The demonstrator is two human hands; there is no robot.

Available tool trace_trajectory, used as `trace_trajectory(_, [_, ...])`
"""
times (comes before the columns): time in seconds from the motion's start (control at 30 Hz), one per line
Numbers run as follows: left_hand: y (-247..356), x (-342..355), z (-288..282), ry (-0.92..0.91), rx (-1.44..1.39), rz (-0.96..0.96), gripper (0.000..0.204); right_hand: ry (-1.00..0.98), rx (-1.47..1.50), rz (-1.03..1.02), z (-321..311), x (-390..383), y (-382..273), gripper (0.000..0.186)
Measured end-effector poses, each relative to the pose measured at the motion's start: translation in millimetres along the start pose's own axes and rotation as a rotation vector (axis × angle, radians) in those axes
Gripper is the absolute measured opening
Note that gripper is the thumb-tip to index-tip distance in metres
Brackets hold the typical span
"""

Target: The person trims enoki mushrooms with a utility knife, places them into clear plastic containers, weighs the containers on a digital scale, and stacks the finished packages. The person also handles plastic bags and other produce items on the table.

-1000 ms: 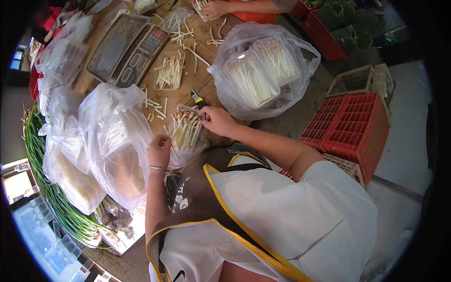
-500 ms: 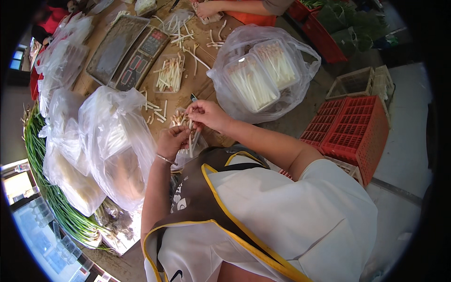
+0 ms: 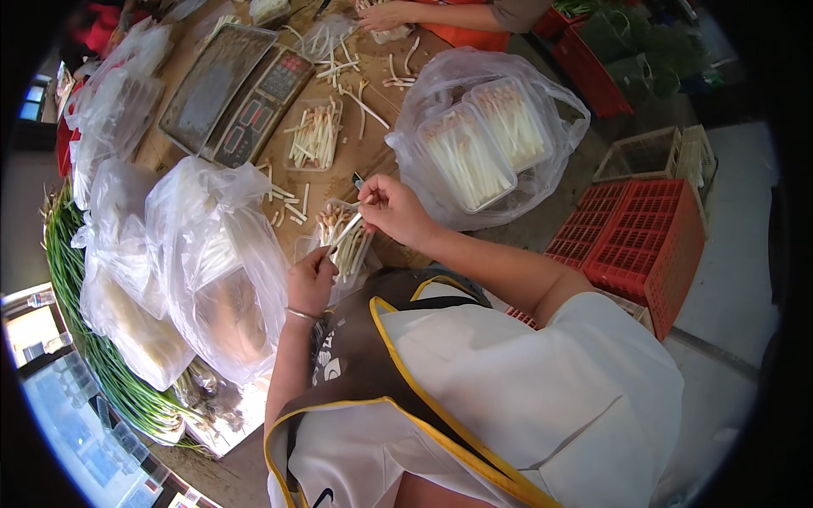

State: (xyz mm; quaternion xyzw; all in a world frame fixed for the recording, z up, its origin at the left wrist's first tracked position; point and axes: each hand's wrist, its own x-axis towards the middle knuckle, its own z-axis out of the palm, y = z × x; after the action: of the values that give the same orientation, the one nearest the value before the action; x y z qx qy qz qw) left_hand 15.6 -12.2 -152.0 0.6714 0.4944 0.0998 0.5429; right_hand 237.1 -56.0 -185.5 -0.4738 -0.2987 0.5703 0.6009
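Between my two hands a white scallion stalk (image 3: 345, 230) slants. My left hand (image 3: 311, 281) pinches its lower end, and the fingers of my right hand (image 3: 391, 210) close on its upper end. Just beneath lies a clear tray (image 3: 373, 264) with several scallion whites (image 3: 351, 251), their brownish bulb ends pointing away from me. A small thing with a dark tip (image 3: 357, 179) pokes out beyond my right hand; whether I hold it, I cannot tell. Short cut stalk pieces (image 3: 292, 203) are scattered left of the tray. Farther off stands another filled tray (image 3: 314, 135).
A scale (image 3: 254, 106) stands at the far left. Stuffed plastic bags (image 3: 212, 245) crowd the left side, beside long green scallions (image 3: 110, 356). To the right, an open bag (image 3: 550, 178) holds two filled trays. Red crates (image 3: 644, 241) stand on the floor. A co-worker's hand (image 3: 385, 15) works opposite.
My hands have drawn apart, and the stalk has turned from nearly upright to slanting between them. The tray under it shows more fully. The whole view has shifted slightly.
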Motion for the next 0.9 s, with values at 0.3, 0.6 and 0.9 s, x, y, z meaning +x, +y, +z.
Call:
trace_trajectory(0.3, [-7,11,-6,0.301,0.359,0.152,0.023,-0.045,-0.557,-0.349,32,-30,-27,0.011])
trace_trajectory(0.6, [-6,11,-9,0.291,0.601,0.372,0.018,0.011,-0.114,0.022,5,-8,-3,0.007])
trace_trajectory(0.9, [9,6,-15,0.282,0.546,0.295,0.013,-0.008,0.009,0.078,7,-2,-8,0.006])
